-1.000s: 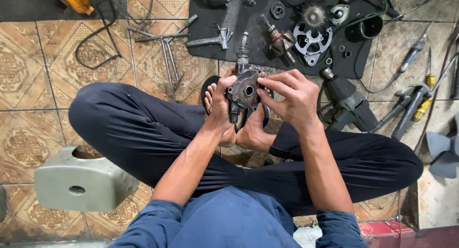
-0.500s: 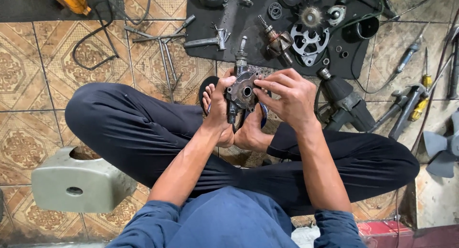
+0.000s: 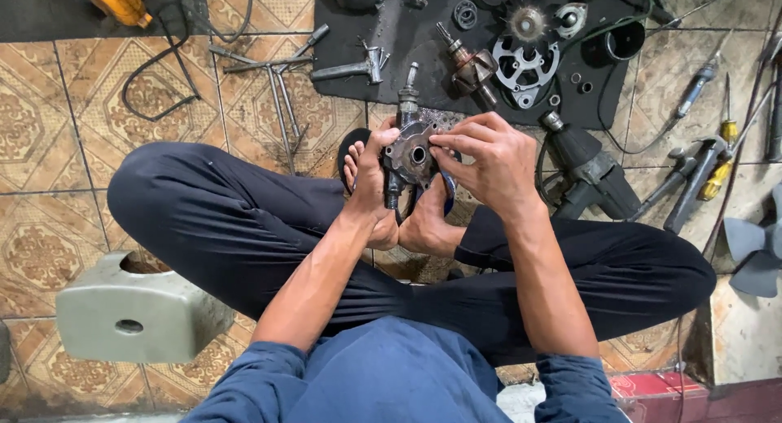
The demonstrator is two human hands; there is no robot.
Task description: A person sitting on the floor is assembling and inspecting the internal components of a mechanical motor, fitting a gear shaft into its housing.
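- You sit cross-legged on the tiled floor (image 3: 73,97), holding a rusty metal housing (image 3: 411,152) in front of you, above your crossed feet.
- Your left hand (image 3: 373,187) wraps the housing's left edge, thumb at its top rim, fingers closed behind it; the grip looks firm.
- Your right hand (image 3: 489,164) comes in from the right, fingertips (image 3: 440,142) pressed together on the housing's face near its centre hole. It may be pinching a small part there, but you cannot tell from this view.
- A shaft (image 3: 407,93) sticks up from the housing's top, pointing away from you.
- Just beyond the housing lies a black mat (image 3: 407,36) with an armature (image 3: 468,64), a round slotted plate (image 3: 528,64) and a gear (image 3: 525,21) on it.
- To your right, near your knee, sits a black motor body (image 3: 590,174), with screwdrivers (image 3: 717,158) further right.
- To your left, a grey cover (image 3: 134,313) rests on the floor beside your leg, well apart from the hands.
- Loose rods (image 3: 277,105) lie on the tiles left of the mat.
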